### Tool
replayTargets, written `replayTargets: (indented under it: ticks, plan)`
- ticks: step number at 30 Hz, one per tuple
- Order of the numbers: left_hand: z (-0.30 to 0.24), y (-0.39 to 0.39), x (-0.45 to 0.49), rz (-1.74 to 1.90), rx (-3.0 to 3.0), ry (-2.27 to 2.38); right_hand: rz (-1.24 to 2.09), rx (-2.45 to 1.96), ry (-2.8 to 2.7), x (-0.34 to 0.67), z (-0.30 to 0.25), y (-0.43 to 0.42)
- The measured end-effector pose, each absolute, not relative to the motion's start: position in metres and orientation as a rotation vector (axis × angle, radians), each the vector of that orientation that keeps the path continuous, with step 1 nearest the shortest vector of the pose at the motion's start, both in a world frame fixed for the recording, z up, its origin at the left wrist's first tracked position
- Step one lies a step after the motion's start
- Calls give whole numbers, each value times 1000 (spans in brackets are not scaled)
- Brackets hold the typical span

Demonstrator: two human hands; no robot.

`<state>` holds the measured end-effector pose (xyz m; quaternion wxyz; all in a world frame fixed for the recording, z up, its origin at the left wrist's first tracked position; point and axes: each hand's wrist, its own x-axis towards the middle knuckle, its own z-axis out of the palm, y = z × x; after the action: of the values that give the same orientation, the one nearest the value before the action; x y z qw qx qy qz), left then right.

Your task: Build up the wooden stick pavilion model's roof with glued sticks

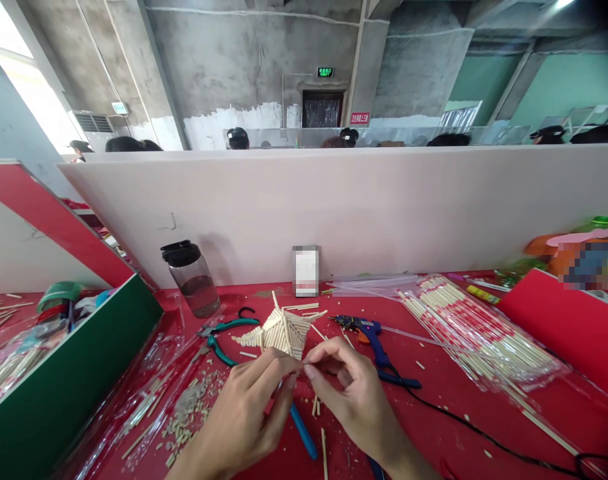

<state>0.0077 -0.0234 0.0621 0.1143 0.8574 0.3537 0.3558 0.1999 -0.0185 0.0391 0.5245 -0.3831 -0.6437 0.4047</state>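
Note:
My left hand [249,413] and my right hand [351,393] meet low in the middle of the head view. Both pinch the near edge of a small fan-shaped model made of glued wooden sticks [281,330], held just above the red table [434,400]. Fingertips of the two hands almost touch under the model. Loose stick pieces [317,405] lie beneath my hands.
Green-handled pliers [221,333] lie left of the model, a blue glue gun [371,337] with a black cord to the right. A dark-lidded jar [191,277] stands behind. Packs of sticks [479,333] lie right. A green-sided box [69,380] is left, a white partition [334,207] behind.

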Motion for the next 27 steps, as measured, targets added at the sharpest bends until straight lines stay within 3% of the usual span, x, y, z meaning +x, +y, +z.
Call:
replayTargets:
  ticks: [7,18,27]
  plan:
    - [63,-22,5,996,2602,1001,764,-929,-1747,207,40,-16]
    - [69,-20,-6,1059,2520,913,953,-890,-1434,193,46,-22]
    - [69,-17,-6,1027,2624,955,549,-932,-1731,202,44,-22]
